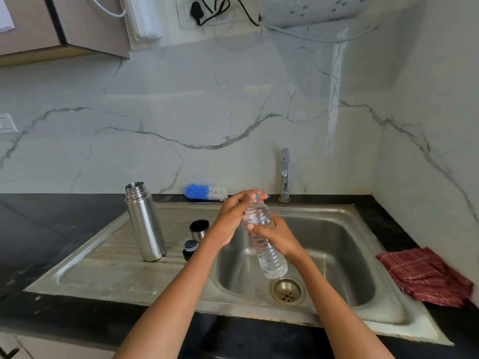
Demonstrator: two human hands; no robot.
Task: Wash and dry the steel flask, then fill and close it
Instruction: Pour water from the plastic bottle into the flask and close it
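The steel flask [145,221] stands upright and uncapped on the sink's drainboard [103,268]. Its steel cup lid [199,229] and black stopper [190,249] lie beside it to the right. Over the sink basin I hold a clear plastic water bottle [267,244], tilted with its neck up. My right hand [276,238] grips the bottle's middle. My left hand [234,216] is curled round the bottle's neck, its fingers on the blue-green cap.
A blue and white bottle brush [206,192] lies along the back edge of the sink. The tap [285,174] stands behind the basin [337,255]. A folded red checked cloth [425,275] lies on the black counter at the right.
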